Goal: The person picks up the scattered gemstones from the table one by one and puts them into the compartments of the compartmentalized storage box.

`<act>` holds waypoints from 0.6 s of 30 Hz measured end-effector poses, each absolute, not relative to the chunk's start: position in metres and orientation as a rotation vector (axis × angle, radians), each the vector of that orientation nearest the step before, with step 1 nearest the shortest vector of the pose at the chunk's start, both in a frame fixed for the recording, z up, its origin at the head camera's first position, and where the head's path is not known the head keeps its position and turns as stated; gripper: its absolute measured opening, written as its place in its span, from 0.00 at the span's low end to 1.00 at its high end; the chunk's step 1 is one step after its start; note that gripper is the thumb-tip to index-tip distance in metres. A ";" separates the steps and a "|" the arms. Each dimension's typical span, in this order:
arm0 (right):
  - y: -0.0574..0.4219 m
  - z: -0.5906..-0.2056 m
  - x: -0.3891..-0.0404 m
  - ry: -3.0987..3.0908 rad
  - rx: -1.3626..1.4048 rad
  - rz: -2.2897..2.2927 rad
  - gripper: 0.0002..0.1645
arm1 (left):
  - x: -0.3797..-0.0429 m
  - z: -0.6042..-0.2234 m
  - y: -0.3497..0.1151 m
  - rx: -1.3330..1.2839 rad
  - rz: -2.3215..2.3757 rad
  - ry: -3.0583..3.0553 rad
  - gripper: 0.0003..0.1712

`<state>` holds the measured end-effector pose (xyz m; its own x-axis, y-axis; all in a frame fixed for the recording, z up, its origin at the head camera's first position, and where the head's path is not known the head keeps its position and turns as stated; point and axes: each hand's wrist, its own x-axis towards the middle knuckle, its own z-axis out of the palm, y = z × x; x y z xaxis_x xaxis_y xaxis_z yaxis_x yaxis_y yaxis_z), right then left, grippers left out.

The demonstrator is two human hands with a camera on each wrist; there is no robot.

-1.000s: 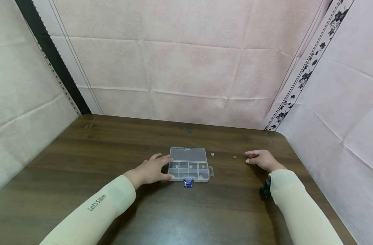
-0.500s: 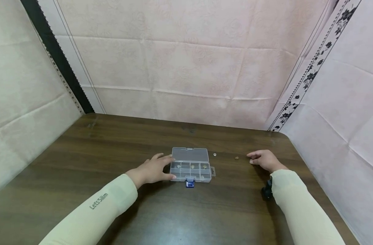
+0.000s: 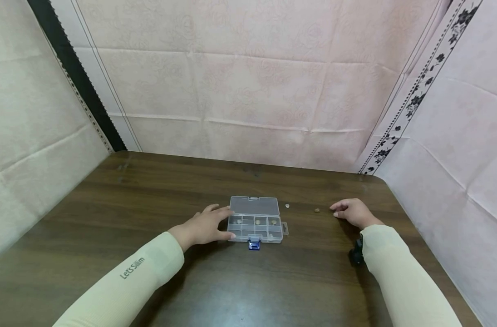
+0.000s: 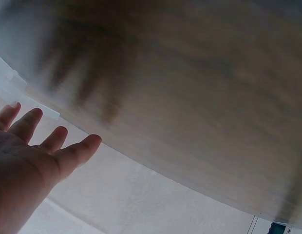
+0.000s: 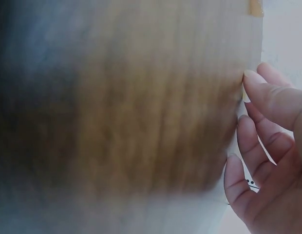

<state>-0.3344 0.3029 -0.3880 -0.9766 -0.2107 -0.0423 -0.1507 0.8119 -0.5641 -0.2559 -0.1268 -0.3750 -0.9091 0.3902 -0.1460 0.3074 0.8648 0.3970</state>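
A clear plastic compartment box (image 3: pixel 254 234) lies on the table with its lid (image 3: pixel 254 205) folded back. Several small round pieces sit in its compartments. At the box's left side is my left hand (image 3: pixel 203 227), its thumb at the front corner and its index fingertip near the hinge; the left wrist view shows the fingers (image 4: pixel 75 152) spread. Off to the right, my right hand (image 3: pixel 356 213) hovers low with loosely bent fingers, thumb and index tips apart. Just left of those tips lies a small brown piece (image 3: pixel 317 210). A small whitish round piece (image 3: pixel 287 205) rests nearer the box.
A blue tag or clasp (image 3: pixel 254 245) sticks out at the box's front, and a clear tab (image 3: pixel 285 228) at its right side. The brown wooden table (image 3: pixel 170 181) is bounded by pale cloth walls (image 3: pixel 232 91) at the back and both sides.
The head view has shifted slightly, so everything sits a little further right in it. Both hands, the box and the loose pieces keep their places relative to one another.
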 end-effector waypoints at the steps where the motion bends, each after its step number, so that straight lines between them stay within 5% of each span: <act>1: 0.303 -0.388 -0.334 2.897 -0.289 -0.881 0.11 | -0.256 -0.375 -0.127 0.537 0.546 2.816 0.41; 18: 0.283 -0.365 -0.323 3.016 -0.325 -0.907 0.13 | -0.257 -0.372 -0.125 0.500 0.522 2.808 0.42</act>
<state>-0.3225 0.2828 -0.3653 -0.9786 -0.1885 0.0824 -0.2027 0.8150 -0.5429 -0.2568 -0.1250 -0.3715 -0.9122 0.3725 -0.1707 0.2863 0.8774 0.3849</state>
